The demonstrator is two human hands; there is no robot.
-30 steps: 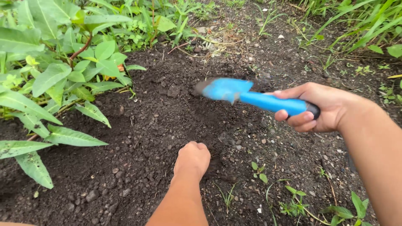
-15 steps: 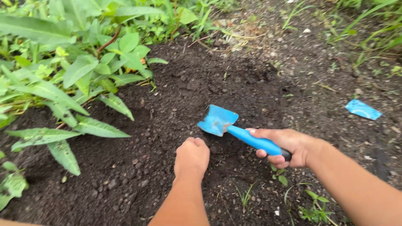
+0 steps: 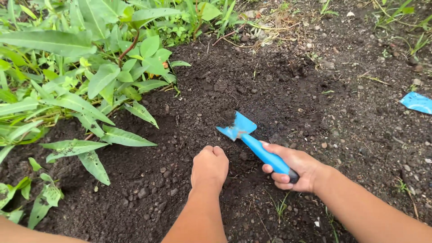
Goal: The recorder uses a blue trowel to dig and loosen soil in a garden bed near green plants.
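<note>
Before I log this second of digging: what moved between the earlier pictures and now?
The right hand swung the blue trowel down from mid-air and toward the left fist; its blade now sits in the dark soil with some dirt on it. The left hand stayed fisted on the ground, and the right hand's grip on the handle did not change. The leafy plants look the same.

Head view, steeply down, close
</note>
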